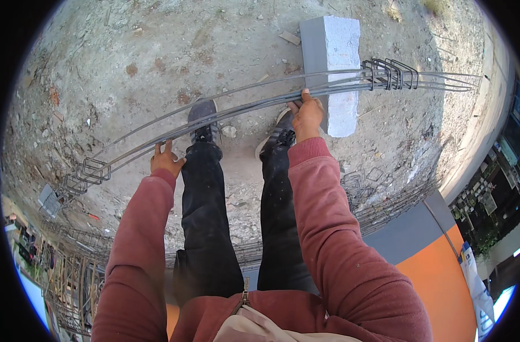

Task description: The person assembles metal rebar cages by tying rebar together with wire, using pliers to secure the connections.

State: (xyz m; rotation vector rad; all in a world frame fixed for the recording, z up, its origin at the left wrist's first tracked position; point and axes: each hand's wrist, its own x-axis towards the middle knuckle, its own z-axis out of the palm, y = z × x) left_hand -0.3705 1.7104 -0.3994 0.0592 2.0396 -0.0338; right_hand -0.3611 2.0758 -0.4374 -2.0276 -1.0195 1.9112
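Observation:
Long steel reinforcing bars (237, 109) stretch across in front of me above the ground, curved by the lens. My right hand (309, 118) grips the near bars beside a pale concrete block (342, 74), its thumb on top and other fingers partly hidden. Further left, my left hand (167, 160) touches the nearest bar with its fingertips, the thumb spread away. A cluster of bent rectangular stirrups (394, 74) sits around the bars just right of the block. Several more stirrups (91, 171) hang around the bars near the left end.
A small grey block (50, 199) is by the bars' left end. Loose stirrups (354, 185) and wire-like steel cages (399, 199) lie near my legs. Behind them is a grey and orange panel (436, 273). My shoes (204, 117) stand under the bars on rough, stony ground.

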